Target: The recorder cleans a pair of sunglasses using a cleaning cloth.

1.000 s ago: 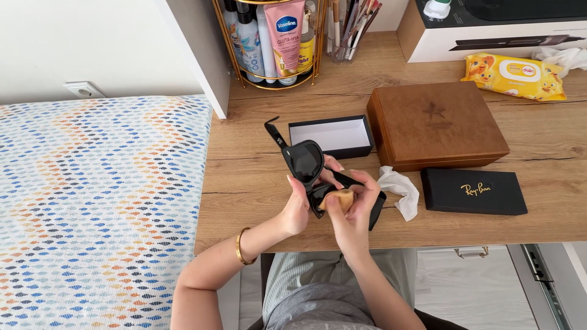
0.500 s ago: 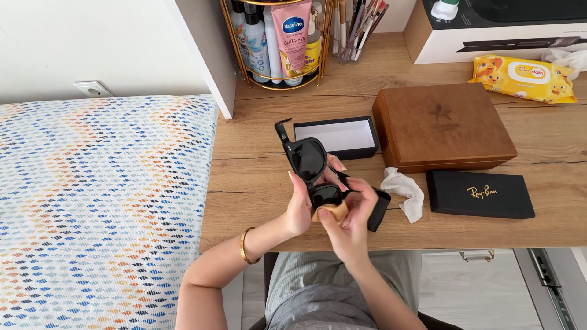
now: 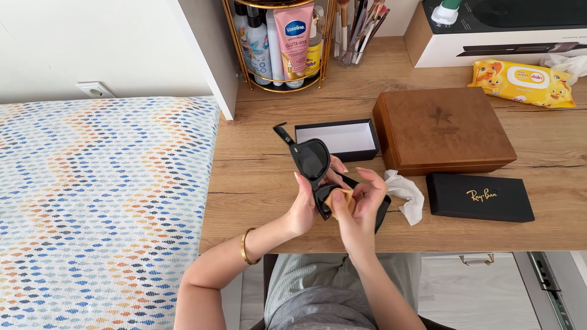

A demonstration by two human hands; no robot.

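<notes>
- A pair of black plastic sunglasses with dark lenses (image 3: 312,160) is held up above the near edge of the light wooden bench (image 3: 257,177), one temple arm sticking up and to the left.
- The left hand (image 3: 304,205) grips the frame from below, fingers closed around it.
- The right hand (image 3: 361,205) presses a small tan cleaning cloth (image 3: 340,198) against the lower lens, fingers curled over the cloth.
- Just behind the sunglasses lies an open black cardboard box with a white inside (image 3: 338,139).
- Right of that box sits a closed brown wooden box (image 3: 443,129).
- A crumpled white tissue (image 3: 406,194) lies just beside the right hand, and further right a flat black case with gold lettering (image 3: 480,197).
- At the back stand a gold wire rack of bottles and tubes (image 3: 281,43), and a yellow pack of wet wipes (image 3: 523,82).
- To the left is a bed with a zigzag-patterned cover (image 3: 98,208).
</notes>
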